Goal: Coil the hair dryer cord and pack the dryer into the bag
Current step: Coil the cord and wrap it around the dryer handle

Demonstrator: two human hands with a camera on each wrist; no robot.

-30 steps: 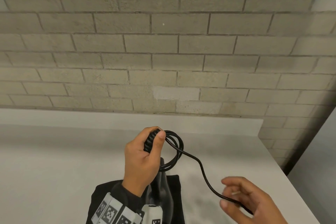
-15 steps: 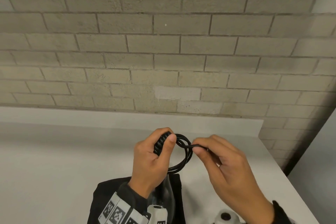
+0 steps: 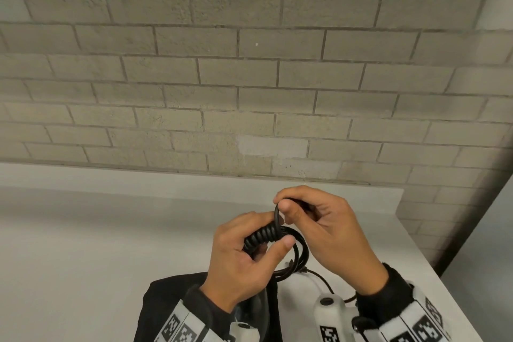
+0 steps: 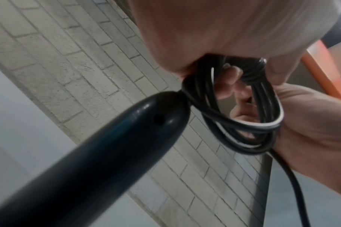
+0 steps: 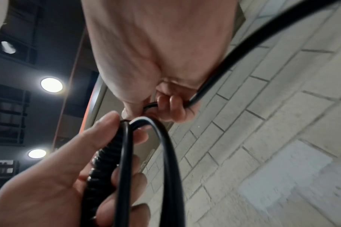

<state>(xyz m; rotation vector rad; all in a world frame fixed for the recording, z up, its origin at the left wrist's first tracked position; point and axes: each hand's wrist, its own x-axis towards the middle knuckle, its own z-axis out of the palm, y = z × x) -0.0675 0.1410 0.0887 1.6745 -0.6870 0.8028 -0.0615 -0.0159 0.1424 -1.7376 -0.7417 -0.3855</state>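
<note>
My left hand point(image 3: 266, 239) grips a coiled bundle of black cord point(image 3: 299, 257) above the table, thumb pressed on its side. Tight turns of cord point(image 5: 103, 161) wrap crosswise round the bundle inside that grip. My right hand point(image 3: 283, 203) pinches the free strand just above the left thumb, bent over the bundle's top. The dryer's glossy black handle point(image 4: 107, 145) hangs from the coil point(image 4: 263, 126) below my left hand. A black bag point(image 3: 172, 294) lies on the table under my left wrist. The dryer's head is hidden.
The white table point(image 3: 83, 244) runs to a grey brick wall point(image 3: 249, 78) at the back and ends in an edge at the right. A slack length of cord point(image 3: 324, 282) trails down beside my right wrist.
My right hand came up from the lower right with the loose strand and now pinches it over the top of the coil. My left hand kept its grip and shifted slightly right.
</note>
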